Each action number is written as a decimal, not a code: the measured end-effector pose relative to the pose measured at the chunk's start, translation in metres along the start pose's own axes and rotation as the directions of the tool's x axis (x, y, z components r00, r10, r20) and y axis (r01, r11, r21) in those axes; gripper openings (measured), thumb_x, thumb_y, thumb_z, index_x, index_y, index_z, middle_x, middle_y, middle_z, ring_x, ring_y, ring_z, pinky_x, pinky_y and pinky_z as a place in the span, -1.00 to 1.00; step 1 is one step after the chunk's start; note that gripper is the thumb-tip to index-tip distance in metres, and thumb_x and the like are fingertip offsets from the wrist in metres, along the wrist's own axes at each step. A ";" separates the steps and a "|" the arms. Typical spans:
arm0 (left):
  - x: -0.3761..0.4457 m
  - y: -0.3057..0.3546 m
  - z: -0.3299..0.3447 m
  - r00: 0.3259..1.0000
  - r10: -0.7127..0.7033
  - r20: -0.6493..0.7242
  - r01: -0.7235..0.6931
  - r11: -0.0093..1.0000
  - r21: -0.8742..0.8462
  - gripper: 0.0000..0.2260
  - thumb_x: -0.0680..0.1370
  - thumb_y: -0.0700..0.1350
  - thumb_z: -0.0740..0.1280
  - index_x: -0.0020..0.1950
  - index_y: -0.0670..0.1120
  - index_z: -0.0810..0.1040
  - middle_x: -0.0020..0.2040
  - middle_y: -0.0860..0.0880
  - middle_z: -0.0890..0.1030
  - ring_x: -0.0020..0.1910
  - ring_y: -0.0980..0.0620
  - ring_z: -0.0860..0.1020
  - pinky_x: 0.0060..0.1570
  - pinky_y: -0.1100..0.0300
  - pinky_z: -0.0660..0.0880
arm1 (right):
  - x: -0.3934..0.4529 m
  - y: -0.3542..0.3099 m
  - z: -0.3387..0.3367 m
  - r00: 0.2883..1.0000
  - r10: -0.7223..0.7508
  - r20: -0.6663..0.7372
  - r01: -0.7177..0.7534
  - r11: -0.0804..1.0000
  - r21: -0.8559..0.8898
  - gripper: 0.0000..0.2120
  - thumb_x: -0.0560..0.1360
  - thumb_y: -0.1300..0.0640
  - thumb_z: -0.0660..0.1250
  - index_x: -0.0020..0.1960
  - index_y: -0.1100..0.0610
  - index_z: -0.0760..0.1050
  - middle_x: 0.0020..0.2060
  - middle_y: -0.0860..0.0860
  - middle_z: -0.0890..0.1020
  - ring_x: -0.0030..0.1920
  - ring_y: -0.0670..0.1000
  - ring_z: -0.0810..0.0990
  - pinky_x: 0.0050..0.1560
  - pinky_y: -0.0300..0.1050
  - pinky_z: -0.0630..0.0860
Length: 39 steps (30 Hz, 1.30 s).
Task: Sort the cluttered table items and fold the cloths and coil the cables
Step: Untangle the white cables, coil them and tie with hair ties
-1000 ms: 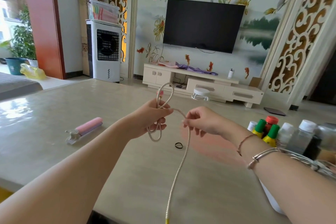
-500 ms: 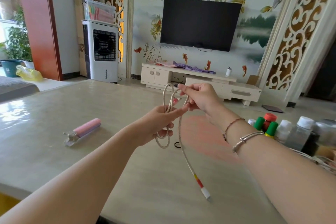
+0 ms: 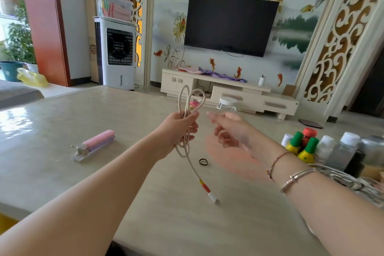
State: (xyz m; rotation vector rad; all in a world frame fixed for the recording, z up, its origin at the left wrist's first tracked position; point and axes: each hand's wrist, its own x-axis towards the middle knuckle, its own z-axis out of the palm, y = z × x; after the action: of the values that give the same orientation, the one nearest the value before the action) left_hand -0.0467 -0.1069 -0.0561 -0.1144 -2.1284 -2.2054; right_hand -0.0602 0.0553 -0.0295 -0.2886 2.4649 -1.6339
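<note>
over the pale glossy table the left hand grips the braided white cable in loops; its loose tail hangs down-right, nearer the blurred, empty, loose-fingered right hand, plug lowest.

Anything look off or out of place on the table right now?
Nothing looks spilled or broken. The cable is only part coiled: the left hand grips the loops while the plug end trails loose to the table. A black hair tie lies alone mid-table. The right hand is blurred and holds nothing.
</note>
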 end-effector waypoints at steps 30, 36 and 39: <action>0.001 0.005 -0.007 0.997 -0.024 -0.071 -0.008 0.903 -0.430 -0.77 0.63 -0.11 0.20 -0.21 -0.11 0.39 -0.43 0.01 0.40 -0.39 0.06 0.55 0.15 0.01 0.49 | -0.006 0.007 0.046 0.949 0.095 0.300 -0.196 0.924 0.329 -0.97 0.59 0.36 0.20 0.02 0.29 0.40 -0.24 0.18 0.58 -0.34 0.06 0.66 -0.31 -0.11 0.64; 0.000 0.009 -0.003 0.994 -0.056 -0.098 -0.004 0.847 -0.532 -0.80 0.65 -0.12 0.17 -0.16 -0.14 0.37 -0.38 -0.03 0.39 -0.30 0.00 0.54 0.13 0.02 0.51 | -0.010 0.016 0.043 0.998 0.036 0.057 -0.045 0.987 0.157 -0.71 0.54 0.14 0.36 0.16 0.25 0.37 -0.13 0.14 0.62 -0.25 0.03 0.64 -0.35 -0.11 0.59; 0.003 0.008 -0.006 0.986 -0.095 -0.134 0.000 0.815 -0.579 -0.82 0.66 -0.12 0.15 -0.11 -0.16 0.39 -0.28 -0.05 0.45 -0.19 -0.02 0.56 0.03 0.10 0.50 | -0.013 0.021 0.040 0.931 -0.299 -0.209 0.272 0.951 -0.146 -0.81 0.51 0.05 0.38 0.02 0.12 0.45 -0.09 -0.02 0.58 -0.09 -0.05 0.57 -0.16 -0.17 0.54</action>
State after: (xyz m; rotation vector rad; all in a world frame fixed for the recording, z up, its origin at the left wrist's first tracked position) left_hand -0.0487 -0.1134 -0.0484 0.0822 -1.3275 -2.7122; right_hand -0.0391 0.0306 -0.0637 -0.5264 2.8086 -1.7204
